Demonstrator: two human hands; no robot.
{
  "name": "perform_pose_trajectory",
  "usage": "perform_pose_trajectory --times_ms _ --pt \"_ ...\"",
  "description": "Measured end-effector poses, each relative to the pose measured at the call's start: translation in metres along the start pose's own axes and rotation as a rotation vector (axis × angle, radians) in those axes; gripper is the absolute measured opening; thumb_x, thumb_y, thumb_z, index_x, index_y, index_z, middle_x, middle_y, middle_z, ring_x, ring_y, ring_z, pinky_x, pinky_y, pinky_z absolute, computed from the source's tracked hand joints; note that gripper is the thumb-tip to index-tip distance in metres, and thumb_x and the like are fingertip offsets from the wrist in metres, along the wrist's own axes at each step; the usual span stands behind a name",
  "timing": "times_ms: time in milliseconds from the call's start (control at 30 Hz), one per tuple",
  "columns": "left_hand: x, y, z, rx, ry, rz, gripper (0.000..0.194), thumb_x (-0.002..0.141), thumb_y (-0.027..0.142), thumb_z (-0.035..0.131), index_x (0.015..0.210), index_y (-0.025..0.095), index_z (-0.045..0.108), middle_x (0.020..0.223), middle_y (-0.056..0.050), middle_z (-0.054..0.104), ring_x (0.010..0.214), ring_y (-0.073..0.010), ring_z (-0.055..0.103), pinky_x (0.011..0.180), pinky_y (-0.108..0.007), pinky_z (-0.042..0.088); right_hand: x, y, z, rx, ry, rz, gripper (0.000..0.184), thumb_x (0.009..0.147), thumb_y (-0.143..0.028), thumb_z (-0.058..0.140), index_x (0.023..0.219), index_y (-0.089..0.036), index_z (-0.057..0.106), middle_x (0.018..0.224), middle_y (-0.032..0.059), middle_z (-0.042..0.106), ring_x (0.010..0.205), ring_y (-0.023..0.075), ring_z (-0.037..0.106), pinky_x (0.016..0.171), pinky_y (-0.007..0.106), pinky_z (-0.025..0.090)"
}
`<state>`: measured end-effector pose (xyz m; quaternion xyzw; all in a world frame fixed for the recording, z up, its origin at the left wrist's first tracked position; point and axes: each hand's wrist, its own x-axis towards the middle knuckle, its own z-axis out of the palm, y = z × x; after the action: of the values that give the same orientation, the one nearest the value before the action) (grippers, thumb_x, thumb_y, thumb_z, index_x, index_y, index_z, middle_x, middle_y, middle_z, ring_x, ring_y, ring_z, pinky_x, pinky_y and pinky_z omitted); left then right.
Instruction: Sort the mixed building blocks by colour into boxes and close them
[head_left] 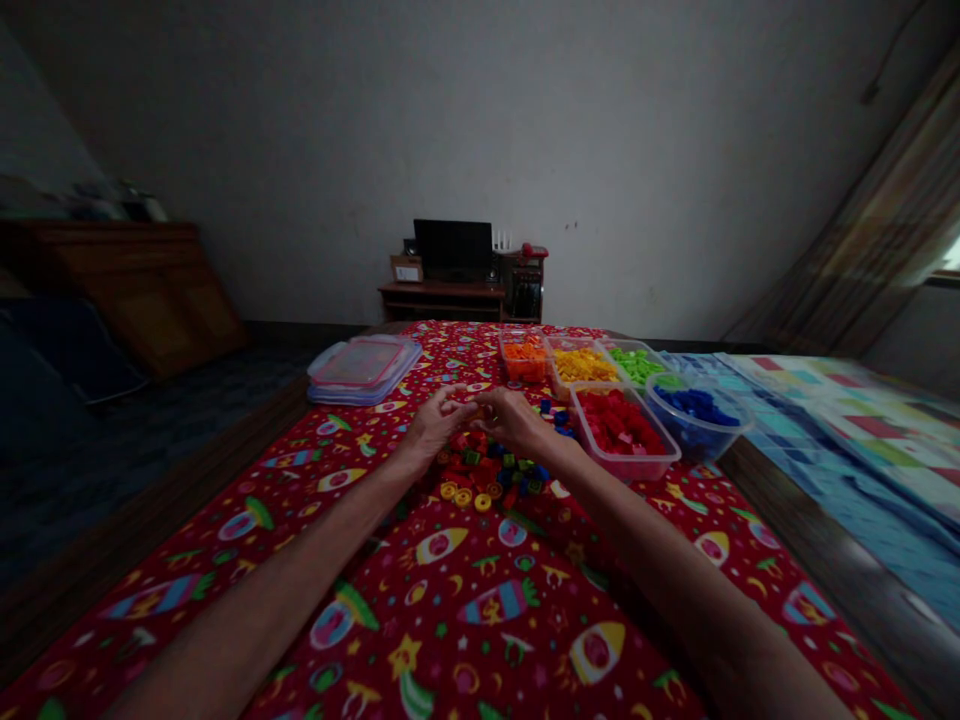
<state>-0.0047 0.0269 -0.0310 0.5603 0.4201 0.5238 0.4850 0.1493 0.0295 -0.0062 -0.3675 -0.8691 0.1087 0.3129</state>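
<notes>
Head view: we have both hands just above the middle of the frame, over the near-central pile of mixed toy bricks. Left hand comes in from lower left, right hand from lower right; fingertips meet or nearly meet. Grip on both: fingers bent, partly closed. We can't tell whether a small piece is pinched between them; too dark and small.

The pile lies below the hands, mid-frame: red, blue, green and yellow bits, with yellow round pieces along its lower edge. Bench wears a red patterned cloth.

Right of centre we see five clear containers of sorted bricks: orange box, yellow box and green box in the back row, red box and round blue tub in front. Red box sits just right of the pile. Stacked lids lie left of centre, apart from the hands.

Upper middle: black monitor on a low stand, red phone beside it. Wooden cabinet at left, bed at right.
</notes>
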Motion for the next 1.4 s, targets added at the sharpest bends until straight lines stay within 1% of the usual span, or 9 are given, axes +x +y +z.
perform_pose_trajectory --times_ms 133,233,300,400,500,700,867,1133,1400 --pt "0.004 0.006 -0.005 0.114 -0.092 0.0 0.059 0.068 0.054 0.066 0.112 0.017 0.054 0.077 0.0 0.065 0.069 -0.0157 0.064 0.065 -0.026 0.05 -0.002 0.0 -0.004 -0.022 0.017 -0.017 0.011 0.079 -0.017 0.06 0.084 -0.011 0.069 0.066 0.0013 0.058 0.059 0.0084 0.044 0.057 0.02 0.03" --pt "0.013 0.014 -0.027 0.359 -0.147 0.058 0.052 0.072 0.064 0.053 0.09 0.016 0.064 0.071 -0.002 0.064 0.064 -0.0166 0.061 0.058 -0.025 0.047 -0.003 0.003 -0.01 -0.054 0.072 0.051 0.017 0.082 -0.024 0.06 0.083 -0.01 0.07 0.065 0.0018 0.058 0.058 0.008 0.044 0.056 0.02 0.029" --pt "0.016 0.02 -0.045 0.631 -0.208 0.086 0.043 0.068 0.059 0.06 0.072 0.017 0.067 0.062 0.0 0.062 0.058 -0.015 0.055 0.053 -0.022 0.042 -0.004 0.006 -0.013 -0.047 0.101 0.136 0.023 0.083 -0.03 0.059 0.088 -0.01 0.07 0.067 0.0026 0.06 0.058 0.0084 0.046 0.056 0.02 0.03" --pt "0.013 0.025 -0.061 0.89 -0.398 -0.048 0.032 0.061 0.051 0.067 0.055 0.02 0.065 0.05 0.002 0.059 0.047 -0.0129 0.049 0.044 -0.021 0.033 -0.006 0.013 -0.012 -0.037 0.12 0.202 0.032 0.083 -0.038 0.059 0.094 -0.01 0.07 0.072 0.0049 0.063 0.062 0.0104 0.051 0.058 0.021 0.033" --pt "0.007 0.021 -0.059 0.96 -0.45 -0.129 0.024 0.056 0.043 0.07 0.049 0.021 0.065 0.044 0.003 0.057 0.041 -0.0126 0.046 0.041 -0.022 0.028 -0.007 0.016 -0.01 -0.068 0.118 0.203 0.035 0.082 -0.04 0.06 0.091 -0.008 0.071 0.072 0.0066 0.064 0.062 0.0114 0.052 0.058 0.022 0.034" --pt "0.01 0.008 -0.049 1.008 -0.413 -0.054 0.015 0.055 0.036 0.067 0.051 0.022 0.066 0.049 0.001 0.062 0.045 -0.0136 0.05 0.043 -0.022 0.031 -0.009 0.011 -0.013 -0.06 0.084 0.223 0.033 0.079 -0.037 0.066 0.095 -0.008 0.071 0.073 0.0078 0.066 0.062 0.0117 0.054 0.06 0.022 0.036" --pt "0.014 0.009 -0.056 0.859 -0.404 -0.092 0.015 0.056 0.034 0.065 0.054 0.019 0.066 0.047 0.001 0.061 0.044 -0.0127 0.052 0.042 -0.02 0.034 -0.01 0.014 -0.011 -0.05 0.091 0.232 0.031 0.078 -0.032 0.068 0.098 -0.009 0.07 0.08 0.0101 0.068 0.069 0.0139 0.057 0.064 0.022 0.038" --pt "0.01 0.018 -0.03 0.204 -0.084 -0.178 0.046 0.057 0.035 0.075 0.096 0.016 0.061 0.067 0.0 0.069 0.059 -0.0166 0.066 0.057 -0.027 0.054 -0.006 0.001 -0.006 -0.038 0.043 0.097 0.014 0.079 -0.023 0.062 0.079 -0.011 0.069 0.061 -0.001 0.058 0.057 0.007 0.044 0.055 0.018 0.028" --pt "0.001 0.017 -0.008 0.113 -0.029 -0.185 0.057 0.071 0.02 0.066 0.127 0.017 0.053 0.058 0.005 0.066 0.058 -0.0138 0.066 0.06 -0.025 0.054 -0.009 -0.007 -0.002 0.022 -0.008 0.076 0.017 0.079 -0.017 0.059 0.092 -0.015 0.069 0.073 0.0017 0.064 0.063 0.0096 0.051 0.057 0.018 0.031"
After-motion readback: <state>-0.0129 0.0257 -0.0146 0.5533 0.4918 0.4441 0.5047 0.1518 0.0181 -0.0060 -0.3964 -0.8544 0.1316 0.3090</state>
